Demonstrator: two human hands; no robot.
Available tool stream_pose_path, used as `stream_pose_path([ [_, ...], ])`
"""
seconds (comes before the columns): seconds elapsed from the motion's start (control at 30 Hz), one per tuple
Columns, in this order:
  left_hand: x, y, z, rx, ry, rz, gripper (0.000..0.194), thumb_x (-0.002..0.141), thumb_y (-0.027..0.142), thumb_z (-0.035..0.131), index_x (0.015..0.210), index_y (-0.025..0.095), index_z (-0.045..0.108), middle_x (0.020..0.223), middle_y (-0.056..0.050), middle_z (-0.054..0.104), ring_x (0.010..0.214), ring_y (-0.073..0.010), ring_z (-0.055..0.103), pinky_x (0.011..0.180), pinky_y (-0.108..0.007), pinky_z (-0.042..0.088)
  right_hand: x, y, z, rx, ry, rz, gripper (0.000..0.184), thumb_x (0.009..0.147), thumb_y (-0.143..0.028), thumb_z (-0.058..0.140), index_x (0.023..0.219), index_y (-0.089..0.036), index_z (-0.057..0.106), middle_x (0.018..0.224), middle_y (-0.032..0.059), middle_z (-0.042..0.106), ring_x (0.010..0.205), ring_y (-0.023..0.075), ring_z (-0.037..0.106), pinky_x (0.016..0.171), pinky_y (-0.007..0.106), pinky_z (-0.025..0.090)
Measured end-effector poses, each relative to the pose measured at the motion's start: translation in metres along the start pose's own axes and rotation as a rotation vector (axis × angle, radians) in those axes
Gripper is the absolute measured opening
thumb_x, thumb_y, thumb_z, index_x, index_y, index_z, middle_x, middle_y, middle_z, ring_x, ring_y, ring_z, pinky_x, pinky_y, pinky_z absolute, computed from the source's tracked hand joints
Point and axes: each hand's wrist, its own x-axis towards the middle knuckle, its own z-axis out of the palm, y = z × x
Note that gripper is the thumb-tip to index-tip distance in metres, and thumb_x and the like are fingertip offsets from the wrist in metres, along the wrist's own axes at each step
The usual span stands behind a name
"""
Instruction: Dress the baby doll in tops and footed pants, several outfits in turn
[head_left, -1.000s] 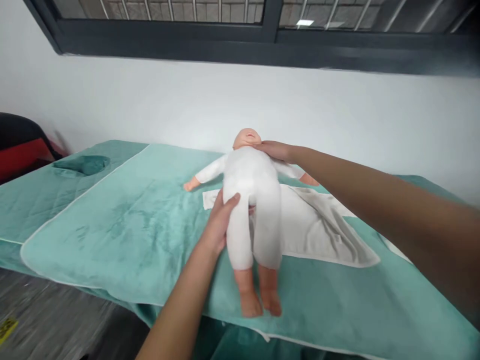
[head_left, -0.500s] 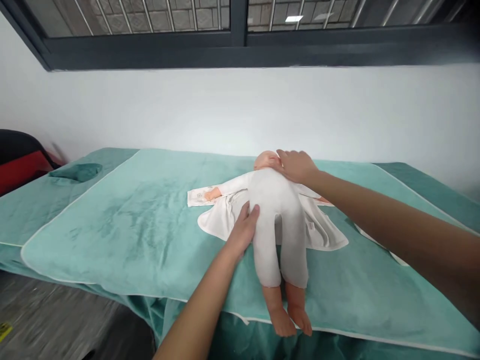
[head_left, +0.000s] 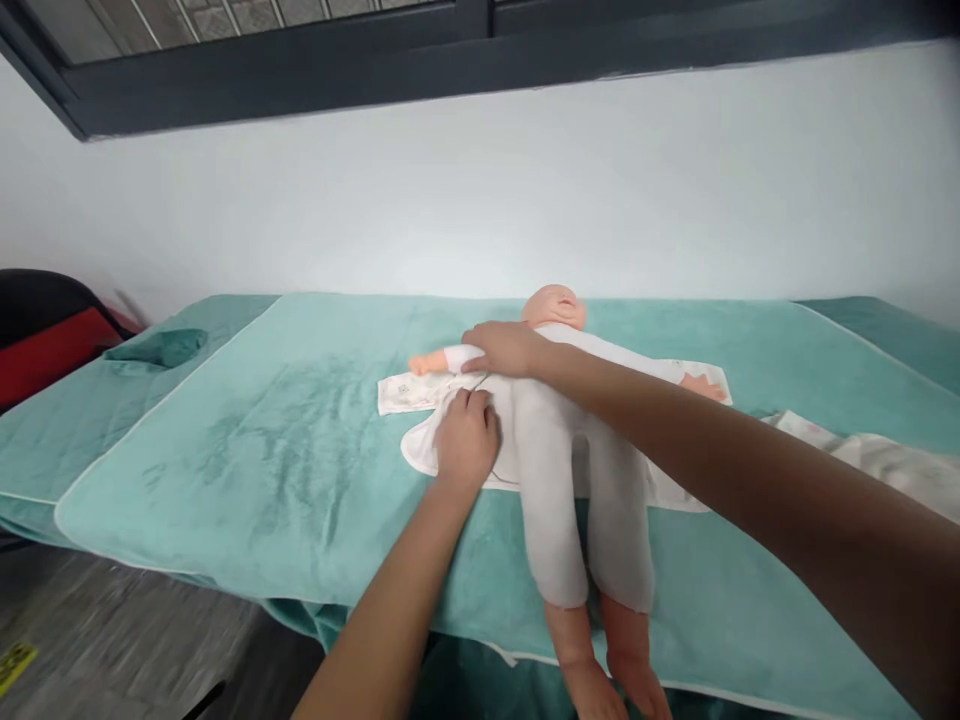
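A baby doll [head_left: 551,450] with a white cloth body lies on its back, its feet toward me. Spread beneath it is a white baby shirt [head_left: 421,447]; one sleeve [head_left: 405,393] extends to the left, below the doll's arm [head_left: 429,362]. My right hand [head_left: 502,348] reaches across the doll's chest and is closed around that upper arm, thumb underneath. Beside the doll's torso my left hand [head_left: 469,440] has curled fingers on the shirt's left side, gripping its cloth. The doll's other hand [head_left: 703,386] rests on the right sleeve.
A green padded sheet [head_left: 262,480] covers the bed, which stands against a white wall [head_left: 375,220]. Crumpled white cloth [head_left: 862,455] lies at the right. A red and black object [head_left: 52,335] stands at the far left. Above is a dark window frame [head_left: 300,75].
My right hand has moved from beside the doll's head to its left-lying arm. My left hand has left the doll's side and curled on the shirt. The doll's arm is lifted off the sleeve.
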Motion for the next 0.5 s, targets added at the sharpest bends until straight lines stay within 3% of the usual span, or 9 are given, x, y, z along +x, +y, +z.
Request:
stream_pose_path([
  [0.1, 0.021, -0.014, -0.006, 0.131, 0.031, -0.062, 0.03, 0.093, 0.032, 0.054, 0.117, 0.017, 0.063, 0.117, -0.016, 0.062, 0.109, -0.0337, 0.058, 0.08, -0.041, 0.049, -0.02, 0.014, -0.012, 0.183, 0.126, -0.004, 0.044, 0.093, -0.059, 0.051, 0.115, -0.023, 0.064, 0.119, 0.0077, 0.068, 0.103, 0.0268, 0.062, 0.081, 0.034, 0.043],
  [0.2, 0.038, -0.034, -0.01, 0.046, 0.046, -0.183, 0.023, 0.09, 0.035, 0.057, 0.102, 0.017, 0.066, 0.11, -0.017, 0.064, 0.108, -0.0353, 0.059, 0.081, -0.043, 0.048, -0.03, 0.02, -0.015, 0.266, 0.08, -0.057, 0.049, 0.092, -0.064, 0.05, 0.117, -0.025, 0.065, 0.121, 0.0065, 0.068, 0.107, 0.027, 0.062, 0.087, 0.035, 0.043],
  [0.37, 0.035, -0.049, -0.019, -0.403, 0.224, -0.337, 0.013, 0.085, 0.019, 0.05, 0.083, 0.02, 0.062, 0.087, -0.006, 0.068, 0.087, -0.0227, 0.062, 0.078, -0.033, 0.046, -0.026, 0.015, -0.008, 0.214, 0.012, 0.007, 0.055, 0.088, -0.072, 0.052, 0.113, -0.027, 0.07, 0.121, 0.0063, 0.069, 0.11, 0.0296, 0.062, 0.092, 0.038, 0.042],
  [0.5, 0.028, -0.045, -0.027, -0.597, 0.265, -0.397, 0.009, 0.081, 0.019, 0.054, 0.075, 0.02, 0.061, 0.08, 0.0, 0.067, 0.079, -0.0172, 0.059, 0.076, -0.028, 0.045, -0.022, 0.01, -0.003, 0.121, 0.013, 0.073, 0.053, 0.086, -0.069, 0.056, 0.114, -0.026, 0.07, 0.121, 0.0069, 0.07, 0.112, 0.0315, 0.061, 0.089, 0.038, 0.042],
])
